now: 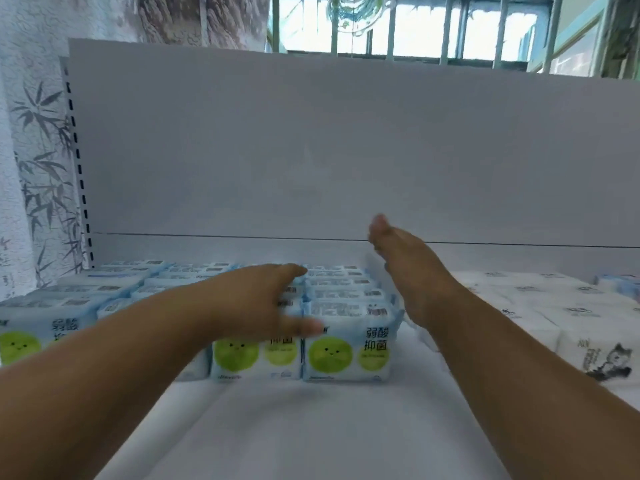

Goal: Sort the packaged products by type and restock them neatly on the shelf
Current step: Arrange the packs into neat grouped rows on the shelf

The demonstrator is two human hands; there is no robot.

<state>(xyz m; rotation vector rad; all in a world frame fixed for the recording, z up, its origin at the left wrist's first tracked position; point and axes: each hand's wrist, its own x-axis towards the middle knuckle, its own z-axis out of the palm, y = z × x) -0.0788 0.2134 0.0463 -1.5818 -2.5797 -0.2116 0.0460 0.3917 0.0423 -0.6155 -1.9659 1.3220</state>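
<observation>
Two bare forearms reach in from the bottom corners over a white shelf (311, 427). Left hand (256, 299) lies palm down on top of the blue packs (346, 341), its fingers loosely spread and blurred, thumb hanging over the front face of one pack; it does not grasp anything. Right hand (401, 258) stands edge-on, fingers straight and together, flat against the right side of the blue packs' rightmost row, also grasping nothing. Blue packs are soft plastic-wrapped bundles, pale blue and white, each front showing a large green circle with a tiny face, a smaller green circle, and dark Chinese characters; barcodes and fine print run along their tops. They stand upright in several rows running from the shelf's front toward its back panel (346, 150), filling the left and middle of the shelf, packed tight against one another. To the right, apart from them across a bare strip of shelf, sit white packs (540, 306), the nearest printed with an ink-style cat. More blue wrapping shows at the far right edge, too small to identify. Behind the grey back panel are bamboo-print wallpaper (38, 168) at left and a barred window (415, 26) above.
</observation>
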